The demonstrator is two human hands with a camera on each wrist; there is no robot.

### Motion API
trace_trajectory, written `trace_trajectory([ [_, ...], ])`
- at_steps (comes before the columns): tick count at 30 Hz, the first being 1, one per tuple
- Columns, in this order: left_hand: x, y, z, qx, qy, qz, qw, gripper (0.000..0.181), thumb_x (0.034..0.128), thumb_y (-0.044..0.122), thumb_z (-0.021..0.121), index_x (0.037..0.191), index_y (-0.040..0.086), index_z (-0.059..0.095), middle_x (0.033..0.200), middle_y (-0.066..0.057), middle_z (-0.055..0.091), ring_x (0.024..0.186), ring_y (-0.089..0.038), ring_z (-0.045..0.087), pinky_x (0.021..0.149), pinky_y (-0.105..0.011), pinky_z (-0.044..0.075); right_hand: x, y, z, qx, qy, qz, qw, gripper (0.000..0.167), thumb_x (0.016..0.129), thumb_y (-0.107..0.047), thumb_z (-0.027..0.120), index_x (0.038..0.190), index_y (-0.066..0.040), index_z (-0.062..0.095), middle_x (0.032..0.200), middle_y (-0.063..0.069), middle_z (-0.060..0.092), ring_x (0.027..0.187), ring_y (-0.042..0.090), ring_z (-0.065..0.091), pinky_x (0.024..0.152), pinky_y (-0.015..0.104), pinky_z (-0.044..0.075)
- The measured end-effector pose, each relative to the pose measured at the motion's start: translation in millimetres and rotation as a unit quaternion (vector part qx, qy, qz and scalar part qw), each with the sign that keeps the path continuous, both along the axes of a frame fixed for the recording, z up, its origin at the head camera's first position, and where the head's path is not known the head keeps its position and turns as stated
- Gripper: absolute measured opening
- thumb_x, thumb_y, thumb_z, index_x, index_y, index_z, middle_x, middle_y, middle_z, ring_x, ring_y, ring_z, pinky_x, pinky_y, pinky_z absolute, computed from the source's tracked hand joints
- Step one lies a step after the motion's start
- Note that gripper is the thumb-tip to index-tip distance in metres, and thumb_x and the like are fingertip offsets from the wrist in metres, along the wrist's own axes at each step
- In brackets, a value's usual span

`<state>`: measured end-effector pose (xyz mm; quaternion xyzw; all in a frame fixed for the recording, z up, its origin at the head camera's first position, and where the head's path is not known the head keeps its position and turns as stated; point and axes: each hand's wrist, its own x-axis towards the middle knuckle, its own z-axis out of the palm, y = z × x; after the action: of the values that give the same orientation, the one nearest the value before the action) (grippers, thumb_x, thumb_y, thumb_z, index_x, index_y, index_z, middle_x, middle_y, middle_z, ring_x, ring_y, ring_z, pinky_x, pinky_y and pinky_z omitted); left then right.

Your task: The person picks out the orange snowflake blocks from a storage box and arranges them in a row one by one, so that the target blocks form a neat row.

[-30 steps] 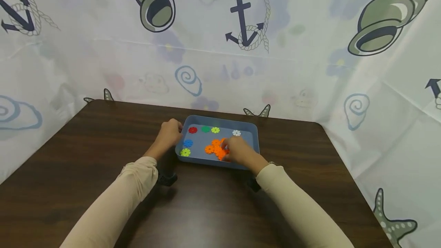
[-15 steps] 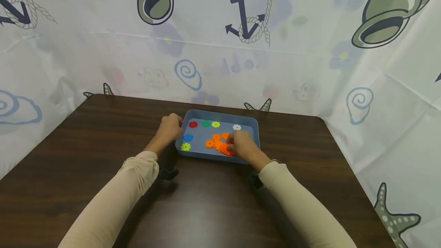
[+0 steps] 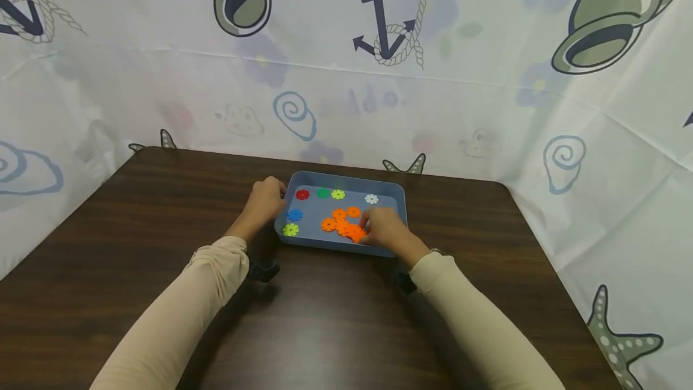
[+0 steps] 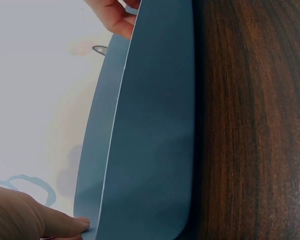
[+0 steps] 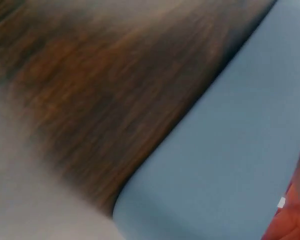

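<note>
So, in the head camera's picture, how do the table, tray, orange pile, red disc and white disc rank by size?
Table
Tray
Orange pile
Red disc and white disc: too alike to rank

Soft glare on tabletop [image 3: 319, 333], right-wrist view blurred (left sharper)
</note>
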<state>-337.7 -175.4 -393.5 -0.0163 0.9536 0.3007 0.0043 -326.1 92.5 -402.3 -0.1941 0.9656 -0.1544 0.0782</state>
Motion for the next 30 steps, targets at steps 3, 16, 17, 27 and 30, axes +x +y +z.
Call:
trace_trajectory([
  [3,-0.3,0.3,0.0,0.002,-0.003,0.001,1.0,0.033,0.0945,0.001,0.057,0.124,-0.012,0.062,0.119,-0.029,0.065,0.104,-0.038,0.064,0.093,-0.05,0.055,0.4,0,-0.5,-0.005,-0.011,-0.004,0.9999,0.023,0.079,-0.015,0.086,0.093,-0.008,0.07,0.083,0.004,0.066,0.078,0.02,0.058,0.073,0.032,0.053],
  [16,-1.1,-1.2,0.8,-0.002,-0.006,0.003,1.0,0.033,0.0949,0.001,0.056,0.125,-0.012,0.061,0.12,-0.03,0.064,0.105,-0.039,0.064,0.093,-0.05,0.055,2.9,-1,12.4,-0.027,0.054,-0.033,0.9976,0.018,0.084,-0.02,0.081,0.077,-0.011,0.068,0.073,0.001,0.063,0.063,0.017,0.055,0.051,0.026,0.044],
  [17,-0.9,-1.2,0.7,-0.001,-0.008,0.003,1.0,0.033,0.0949,0.001,0.056,0.125,-0.012,0.061,0.121,-0.03,0.064,0.106,-0.039,0.064,0.093,-0.05,0.055,4.0,-3,15.1,-0.033,0.065,-0.026,0.997,0.018,0.086,-0.022,0.079,0.077,-0.011,0.069,0.071,0.001,0.062,0.062,0.016,0.053,0.051,0.025,0.043],
  [27,2.2,0.0,0.3,-0.004,-0.001,0.004,1.0,0.034,0.0925,0.0,0.055,0.124,-0.011,0.063,0.119,-0.028,0.066,0.106,-0.038,0.064,0.09,-0.048,0.056,67.6,-64,28.7,-0.09,-0.046,0.165,0.9812,0.012,0.083,-0.014,0.082,0.092,-0.011,0.074,0.073,-0.005,0.07,0.061,0.006,0.062,0.058,0.019,0.05],
  [30,2.1,0.2,-0.1,-0.003,0.005,0.001,1.0,0.034,0.0935,0.001,0.056,0.124,-0.011,0.063,0.119,-0.028,0.066,0.107,-0.038,0.065,0.091,-0.049,0.056,83.5,-76,17.5,-0.075,-0.099,0.166,0.9783,0.011,0.083,-0.014,0.082,0.088,-0.013,0.072,0.063,-0.008,0.064,0.051,0.004,0.057,0.053,0.017,0.048],
])
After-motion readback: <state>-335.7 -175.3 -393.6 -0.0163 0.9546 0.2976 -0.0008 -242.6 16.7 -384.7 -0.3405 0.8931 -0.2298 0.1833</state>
